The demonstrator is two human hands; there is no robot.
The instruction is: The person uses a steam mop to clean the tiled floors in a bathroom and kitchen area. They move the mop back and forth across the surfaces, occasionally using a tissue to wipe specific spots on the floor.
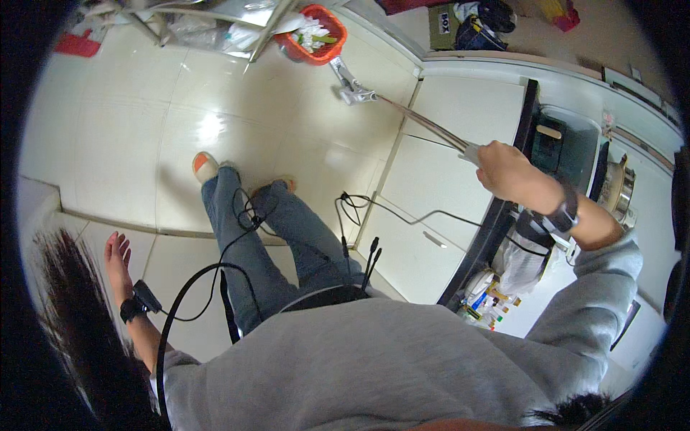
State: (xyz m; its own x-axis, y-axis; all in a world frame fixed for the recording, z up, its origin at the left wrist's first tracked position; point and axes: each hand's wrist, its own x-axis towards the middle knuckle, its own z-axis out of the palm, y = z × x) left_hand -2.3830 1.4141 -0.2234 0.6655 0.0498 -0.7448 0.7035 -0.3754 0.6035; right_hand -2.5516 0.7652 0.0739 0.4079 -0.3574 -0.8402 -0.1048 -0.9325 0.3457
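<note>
My right hand [504, 171] grips the upper end of a long metal handle [423, 123] that slants down and away over the floor. At its far end is a pale grey mop head [353, 89], close to an orange plastic waste basket [335, 46]. Whether the mop head touches the basket I cannot tell. White crumpled paper [310, 33] fills the basket. My left hand [117, 261] hangs at my left side with nothing in it, its fingers loosely extended.
White cabinets [431, 178] with a dark counter edge line the right side. The counter holds a sink [585, 134], a metal pot [617, 186] and small bottles [488, 307]. A metal rack [264, 32] stands beside the basket. Black cables [256, 220] dangle before my legs.
</note>
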